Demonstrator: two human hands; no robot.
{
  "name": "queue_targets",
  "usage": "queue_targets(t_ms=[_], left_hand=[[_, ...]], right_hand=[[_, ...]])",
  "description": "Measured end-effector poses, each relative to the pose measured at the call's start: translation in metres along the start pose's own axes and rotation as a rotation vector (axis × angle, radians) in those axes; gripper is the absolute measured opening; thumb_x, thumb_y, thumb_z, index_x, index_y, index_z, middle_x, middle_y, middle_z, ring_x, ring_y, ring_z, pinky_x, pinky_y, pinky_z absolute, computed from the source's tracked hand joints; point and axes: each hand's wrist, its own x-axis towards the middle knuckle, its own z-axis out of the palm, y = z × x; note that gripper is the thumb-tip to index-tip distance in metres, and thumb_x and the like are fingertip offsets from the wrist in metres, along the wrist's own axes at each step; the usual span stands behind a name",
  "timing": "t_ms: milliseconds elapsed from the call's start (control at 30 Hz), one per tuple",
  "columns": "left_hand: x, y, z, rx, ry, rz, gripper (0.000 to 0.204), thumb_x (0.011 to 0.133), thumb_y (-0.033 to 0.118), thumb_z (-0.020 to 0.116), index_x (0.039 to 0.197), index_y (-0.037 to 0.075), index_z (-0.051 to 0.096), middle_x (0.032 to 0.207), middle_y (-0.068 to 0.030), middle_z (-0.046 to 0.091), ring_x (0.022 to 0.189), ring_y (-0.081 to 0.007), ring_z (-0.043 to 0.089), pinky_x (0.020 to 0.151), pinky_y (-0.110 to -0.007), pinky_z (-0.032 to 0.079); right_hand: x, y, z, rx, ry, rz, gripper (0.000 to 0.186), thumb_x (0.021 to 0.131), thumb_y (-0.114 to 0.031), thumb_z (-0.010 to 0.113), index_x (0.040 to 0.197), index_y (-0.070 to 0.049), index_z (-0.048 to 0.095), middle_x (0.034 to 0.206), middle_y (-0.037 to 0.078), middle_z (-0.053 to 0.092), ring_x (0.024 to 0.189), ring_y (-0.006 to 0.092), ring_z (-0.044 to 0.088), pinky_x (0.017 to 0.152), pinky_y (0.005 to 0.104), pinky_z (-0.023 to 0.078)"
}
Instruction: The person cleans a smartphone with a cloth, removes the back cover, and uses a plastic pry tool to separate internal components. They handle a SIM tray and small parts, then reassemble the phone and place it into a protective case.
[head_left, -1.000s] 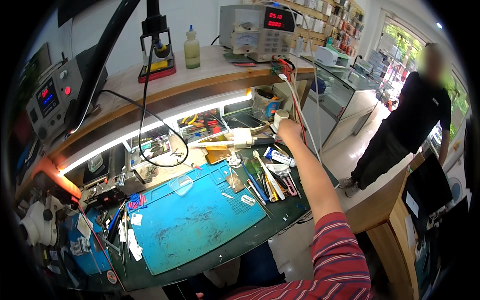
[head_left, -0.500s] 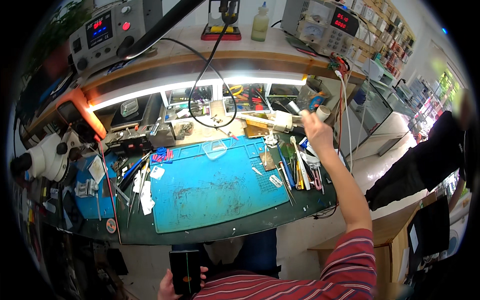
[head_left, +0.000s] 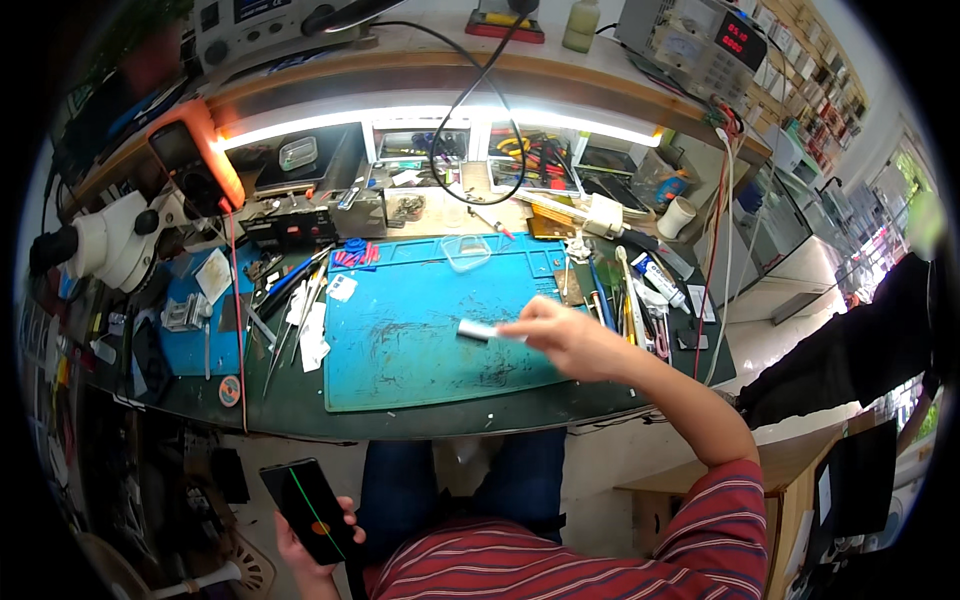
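My left hand (head_left: pixel 298 550), low below the bench edge, holds a black phone (head_left: pixel 313 510) whose dark screen shows a green vertical line and an orange spot. My right hand (head_left: pixel 570 345) hangs over the blue mat (head_left: pixel 390 375), fingers closed on a small, blurred white object with a dark end (head_left: pixel 477 330). Behind it on the mat sit a clear plastic tub (head_left: pixel 467 253) and some red and blue small parts (head_left: pixel 355 254). Beside the mat's right side lie brushes and hand tools (head_left: pixel 635 305).
A microscope (head_left: pixel 110 240) and orange multimeter (head_left: pixel 185 160) are on the left, with tweezers (head_left: pixel 280 340) nearer the mat. A power supply (head_left: pixel 690 55) sits on the shelf, above hanging cables (head_left: pixel 730 200). A person in dark clothes (head_left: pixel 850 350) stands at the right.
My right hand has moved from the back right corner forward and left over the mat, carrying the small object. My left hand with the phone has risen into view and shifted left.
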Motion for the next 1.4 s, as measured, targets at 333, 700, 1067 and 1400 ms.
queue_targets(t_ms=[333,700,1067,1400], left_hand=[[-0.014,0.05,-0.011,0.055,-0.04,0.287,0.074,0.106,0.065,0.036,0.157,0.011,0.038,0.145,-0.0233,0.05,0.115,-0.0314,0.058,0.079,-0.052,0.051],[-0.016,0.079,-0.024,0.105,-0.157,0.337,0.067,0.109,0.058,0.037,0.16,0.015,0.033,0.153,-0.0197,0.045,0.122,-0.0313,0.055,0.084,-0.053,0.051],[-0.012,0.094,-0.035,0.111,-0.126,0.35,0.066,0.109,0.057,0.038,0.16,0.015,0.033,0.153,-0.0195,0.044,0.122,-0.0313,0.056,0.083,-0.051,0.051],[-0.014,0.111,-0.04,0.106,-0.038,0.399,0.073,0.106,0.063,0.039,0.16,0.014,0.032,0.149,-0.0208,0.047,0.117,-0.0305,0.055,0.08,-0.051,0.052]], right_hand=[[-0.011,-0.089,0.039,0.214,-0.165,-0.341,0.063,0.085,0.006,0.057,0.141,-0.022,0.061,0.117,0.016,0.059,0.092,0.0344,0.07,0.076,0.0438,0.061],[-0.036,-0.093,0.038,0.19,0.028,-0.251,0.061,0.085,0.009,0.055,0.14,-0.017,0.061,0.113,0.016,0.059,0.094,0.0329,0.069,0.076,0.0432,0.059],[-0.033,-0.081,0.038,-0.091,0.27,0.318,0.052,0.087,0.007,0.057,0.134,-0.013,0.066,0.106,0.013,0.06,0.091,0.033,0.066,0.076,0.0426,0.058],[-0.032,-0.12,0.044,0.289,0.185,0.24,0.047,0.093,0.004,0.056,0.138,-0.007,0.063,0.107,0.013,0.062,0.094,0.0304,0.065,0.08,0.0414,0.054]])
